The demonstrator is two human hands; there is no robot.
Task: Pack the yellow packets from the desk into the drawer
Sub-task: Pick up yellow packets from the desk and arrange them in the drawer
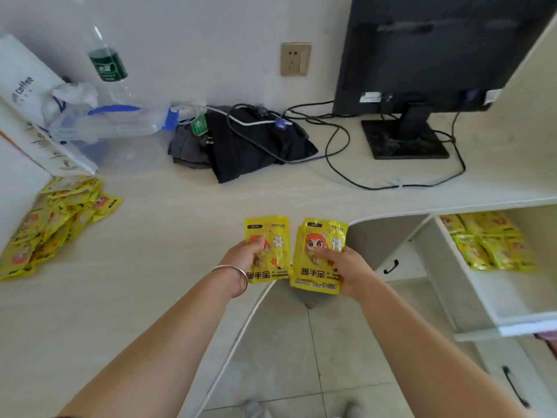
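Note:
My left hand (245, 260) holds one yellow hand-warmer packet (274, 236) upright over the desk's front edge. Beside it, my right hand (349, 267) grips a small stack of the same yellow packets (316, 260), thumb pressed on the front one. A loose pile of yellow packets (54, 221) lies on the desk at the far left. On the right, the open white drawer (482, 297) holds several yellow packets (491, 245) laid at its back.
Dark folded clothes (241, 146) and cables lie mid-desk, with a monitor (422, 55) on its stand at the back right. A water bottle (108, 64), a clear plastic container (108, 125) and a white coffee bag (27, 95) stand at the back left. Closed drawers with black handles (515, 390) sit below.

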